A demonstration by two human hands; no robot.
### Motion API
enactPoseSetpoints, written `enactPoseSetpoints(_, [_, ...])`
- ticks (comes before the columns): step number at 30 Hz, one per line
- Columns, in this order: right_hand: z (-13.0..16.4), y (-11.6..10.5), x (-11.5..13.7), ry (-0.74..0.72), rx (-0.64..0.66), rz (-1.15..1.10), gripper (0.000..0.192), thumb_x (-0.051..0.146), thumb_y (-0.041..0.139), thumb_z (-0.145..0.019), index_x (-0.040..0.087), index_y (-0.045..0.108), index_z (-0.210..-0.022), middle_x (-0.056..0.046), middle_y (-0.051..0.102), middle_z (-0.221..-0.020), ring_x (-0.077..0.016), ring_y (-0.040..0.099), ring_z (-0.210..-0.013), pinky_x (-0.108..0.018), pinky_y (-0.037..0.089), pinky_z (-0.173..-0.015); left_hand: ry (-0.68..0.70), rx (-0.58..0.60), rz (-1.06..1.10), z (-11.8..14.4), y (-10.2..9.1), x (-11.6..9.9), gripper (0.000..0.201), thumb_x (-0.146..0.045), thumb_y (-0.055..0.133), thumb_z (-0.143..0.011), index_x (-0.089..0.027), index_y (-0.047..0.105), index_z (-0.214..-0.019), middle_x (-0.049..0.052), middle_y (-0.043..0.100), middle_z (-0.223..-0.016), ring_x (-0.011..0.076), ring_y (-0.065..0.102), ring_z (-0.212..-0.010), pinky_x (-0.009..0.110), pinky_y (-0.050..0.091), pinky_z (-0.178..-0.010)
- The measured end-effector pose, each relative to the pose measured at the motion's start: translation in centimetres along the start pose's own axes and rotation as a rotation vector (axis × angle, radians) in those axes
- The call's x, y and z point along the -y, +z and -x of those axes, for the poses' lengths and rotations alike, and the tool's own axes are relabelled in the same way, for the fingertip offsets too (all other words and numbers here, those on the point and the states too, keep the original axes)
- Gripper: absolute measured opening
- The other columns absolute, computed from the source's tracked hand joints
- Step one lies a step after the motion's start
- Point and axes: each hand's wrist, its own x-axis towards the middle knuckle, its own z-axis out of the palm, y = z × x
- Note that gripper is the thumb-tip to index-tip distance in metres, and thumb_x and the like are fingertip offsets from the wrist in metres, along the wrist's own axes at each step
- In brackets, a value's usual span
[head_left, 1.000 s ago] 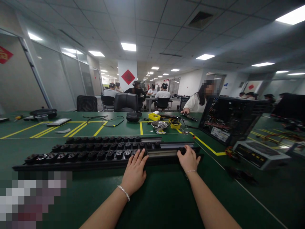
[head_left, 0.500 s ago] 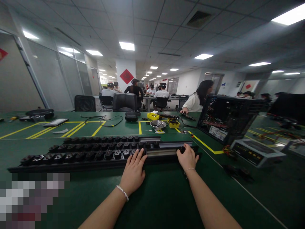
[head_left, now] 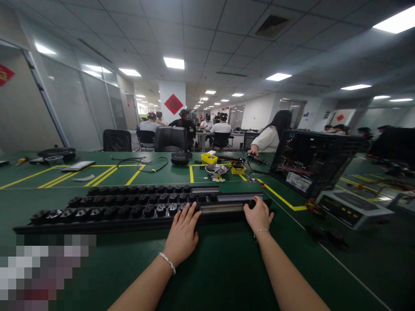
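Note:
Three long black power tracks point(head_left: 97, 223) lie side by side across the green table, lined with several round black sockets. Fingers fanned out, my left hand point(head_left: 182, 233) rests on the right end of the front row of sockets point(head_left: 142, 211). At the right end of the same track, my right hand point(head_left: 258, 216) has its thumb and fingers closed around a black socket point(head_left: 250, 203), mostly hidden by the fingers. Between my hands runs a bare silvery stretch of the track point(head_left: 218, 208).
An opened computer case point(head_left: 311, 160) and a power supply point(head_left: 355, 207) stand at the right. Beyond the tracks are a metal bowl point(head_left: 215, 169), yellow bins point(head_left: 209, 158), a black pouch point(head_left: 180, 158) and cables point(head_left: 139, 163). A person point(head_left: 270, 136) reaches onto the table's far side.
My right hand has shifted very slightly to the right in view, still at the track's end. My left hand stays on the sockets. The whole view has turned a little.

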Motion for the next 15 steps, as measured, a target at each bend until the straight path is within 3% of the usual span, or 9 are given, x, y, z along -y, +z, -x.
enactPoseSetpoints(15, [-0.75, 0.47, -0.92, 0.015, -0.054, -0.011, 0.053, 0.037, 0.044, -0.075, 0.022, 0.040, -0.125, -0.009, 0.046, -0.130, -0.0253, 0.031, -0.126, -0.054, 0.010, -0.105, -0.007, 0.008, -0.009, -0.01, -0.16, -0.12, 0.060, -0.017, 0.049, -0.074, -0.028, 0.036, -0.132, -0.001, 0.019, -0.149, 0.0211, 0.013, -0.137, 0.044, 0.021, -0.110])
